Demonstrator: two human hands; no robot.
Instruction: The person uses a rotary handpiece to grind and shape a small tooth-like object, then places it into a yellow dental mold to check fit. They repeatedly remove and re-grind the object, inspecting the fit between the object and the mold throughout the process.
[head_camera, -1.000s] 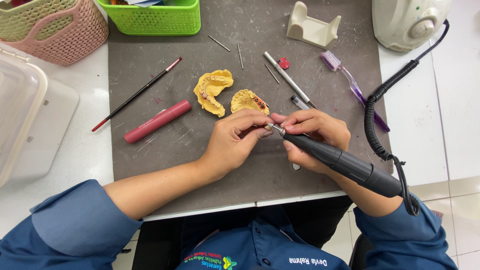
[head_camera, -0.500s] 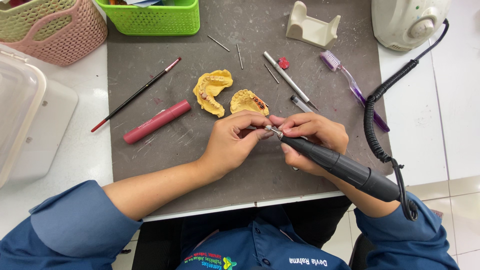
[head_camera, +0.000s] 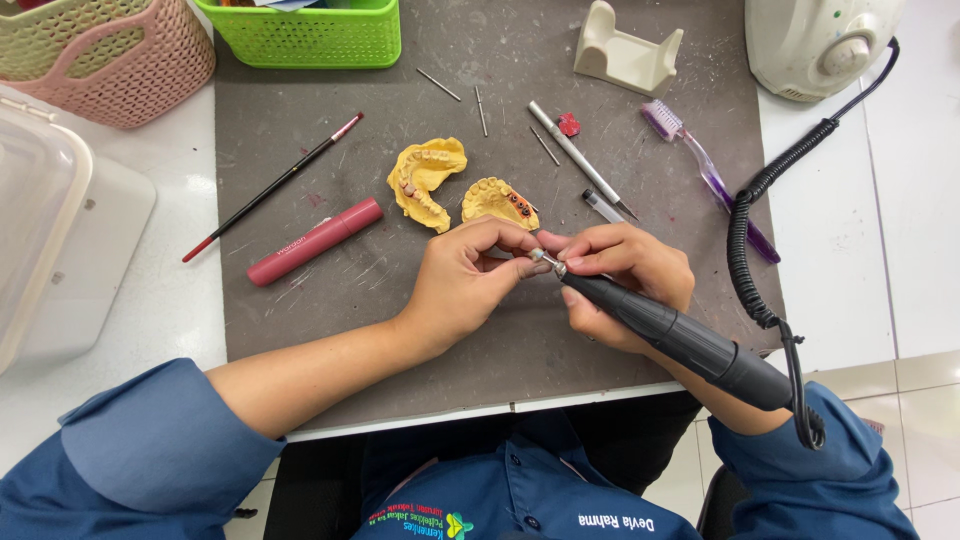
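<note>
My right hand (head_camera: 625, 280) grips a black rotary handpiece (head_camera: 680, 335) whose metal tip (head_camera: 547, 262) points left. The fingers of my left hand (head_camera: 468, 280) pinch at that tip, thumb and forefinger closed around it; whatever small piece sits there is hidden. Both hands hover over a grey work mat (head_camera: 330, 300). Just beyond the left fingers lie two yellow dental casts: a larger one (head_camera: 425, 178) and a smaller one (head_camera: 498, 203) with dark red spots.
A coiled black cable (head_camera: 748, 240) runs to a white motor unit (head_camera: 815, 45). On the mat lie a pink tube (head_camera: 313, 241), thin brush (head_camera: 272, 186), metal tools (head_camera: 578, 158), purple toothbrush (head_camera: 705, 170), cream holder (head_camera: 625, 50). Green (head_camera: 300, 35) and pink (head_camera: 110, 55) baskets stand behind.
Both hands stay in place at the handpiece tip; only the fingers shift slightly.
</note>
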